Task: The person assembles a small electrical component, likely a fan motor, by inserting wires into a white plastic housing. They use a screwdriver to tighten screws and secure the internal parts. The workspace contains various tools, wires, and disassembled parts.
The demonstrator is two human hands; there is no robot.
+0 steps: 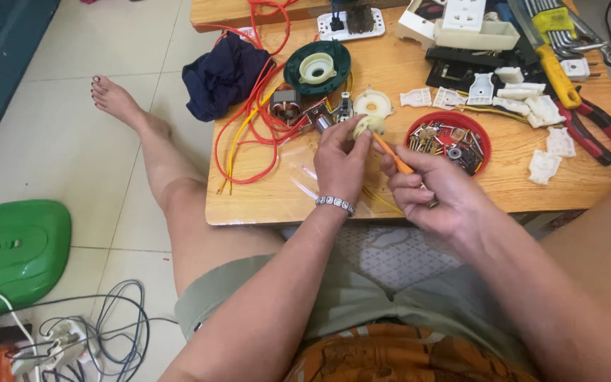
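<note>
Fingers of left hand (343,157) pinched around cream plastic part (366,126) above wooden table (362,201); right hand (429,189) gripping orange screwdriver (392,153). Nearby: red lid of screws (450,141), red wires (249,120), pliers (595,127).

Silver bracelet (335,205), olive shorts (362,297), perhaps orange shirt (404,357)

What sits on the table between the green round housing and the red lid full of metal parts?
In the head view, a white round plastic disc lies between the green round housing and the red lid.
</note>
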